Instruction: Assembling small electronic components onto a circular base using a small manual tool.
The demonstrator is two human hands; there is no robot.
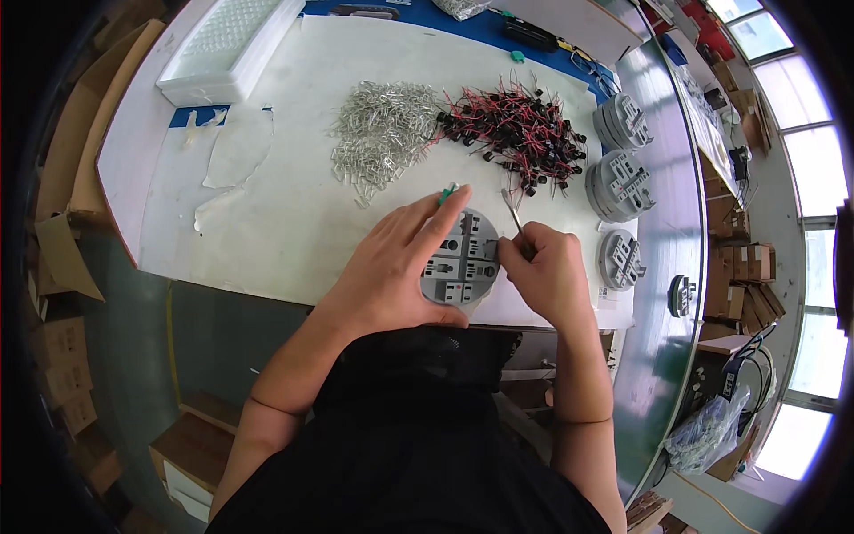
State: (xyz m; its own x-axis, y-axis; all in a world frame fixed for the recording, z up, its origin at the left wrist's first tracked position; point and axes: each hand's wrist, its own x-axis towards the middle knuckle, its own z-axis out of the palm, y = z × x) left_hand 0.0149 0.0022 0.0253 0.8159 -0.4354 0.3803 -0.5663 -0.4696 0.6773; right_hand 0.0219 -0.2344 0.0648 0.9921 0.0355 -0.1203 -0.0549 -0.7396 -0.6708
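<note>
A round grey jig (463,260) with square slots lies on the white sheet (294,205) at the near edge of the bench, right in front of the person. The left hand (396,271) lies flat over the left part of the jig, fingers stretched out and pressing on it rather than closed around it; the fingertips reach toward a small green piece (447,193) just beyond the jig. The right hand (544,271) is closed around a thin metal tool (513,214), probably tweezers, whose point sticks up and away from the jig's right edge.

Farther back on the sheet, a heap of small silver metal clips (382,133) lies on the left, touching a heap of black parts with red wires (520,129) on its right. To the right of the hands, three more grey jigs (620,182) sit in a row along the bench edge, some stacked. A white plastic tray (233,49) rests at the far left corner, and cardboard boxes (62,356) stand on the floor to the left.
</note>
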